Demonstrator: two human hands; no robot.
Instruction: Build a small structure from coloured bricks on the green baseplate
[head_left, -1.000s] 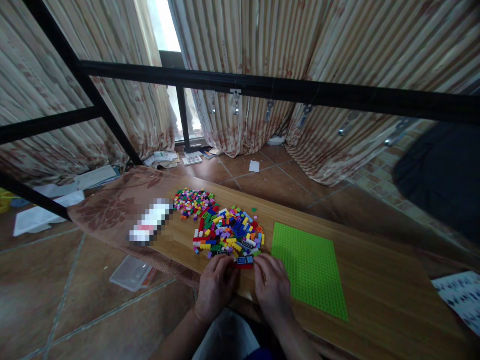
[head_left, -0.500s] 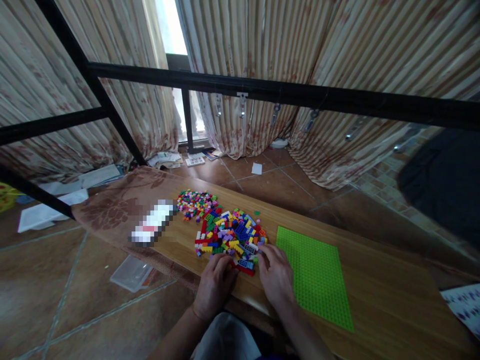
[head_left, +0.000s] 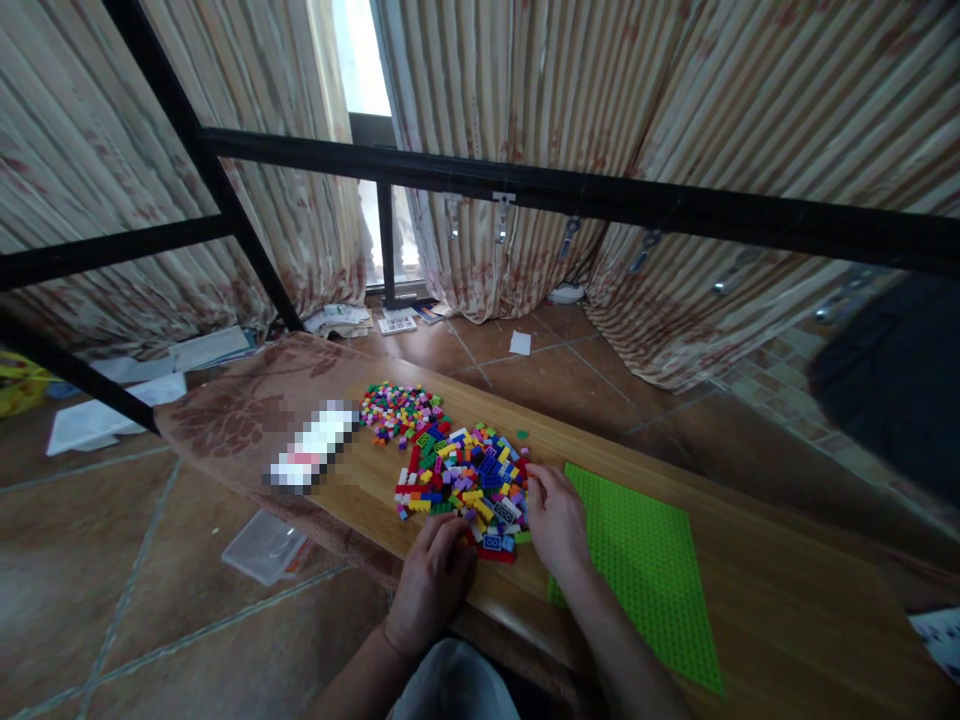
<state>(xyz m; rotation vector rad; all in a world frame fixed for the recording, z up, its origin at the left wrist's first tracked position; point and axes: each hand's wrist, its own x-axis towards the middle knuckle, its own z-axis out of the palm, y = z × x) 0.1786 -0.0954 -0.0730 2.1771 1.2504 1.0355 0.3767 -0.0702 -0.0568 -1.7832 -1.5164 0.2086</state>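
A mixed heap of colourful toy bricks [head_left: 465, 480] lies on the wooden bench top. At its near edge rests my left hand [head_left: 439, 565], fingers curled in and closed; whatever sits between the fingertips is hidden. My right hand [head_left: 559, 515] touches the heap's right side, its fingers bent and drawn together near red and purple bricks. I cannot make out a piece in its grip. A red brick with a light blue one [head_left: 493, 544] lies between the hands. Right of my right hand is a green studded baseplate [head_left: 637, 570], partly covered by my forearm.
A second heap of smaller pieces [head_left: 397, 410] is farther back on the left. A phone-like blurred bright object [head_left: 315, 445] lies on the brown cloth [head_left: 225, 410]. A clear plastic box [head_left: 266, 545] is on the floor. Black metal bars [head_left: 525, 180] cross before the curtains.
My right hand has shifted a little farther along the heap's right side. My left hand stays at the near edge, fingers still curled. The whole view has shifted slightly.
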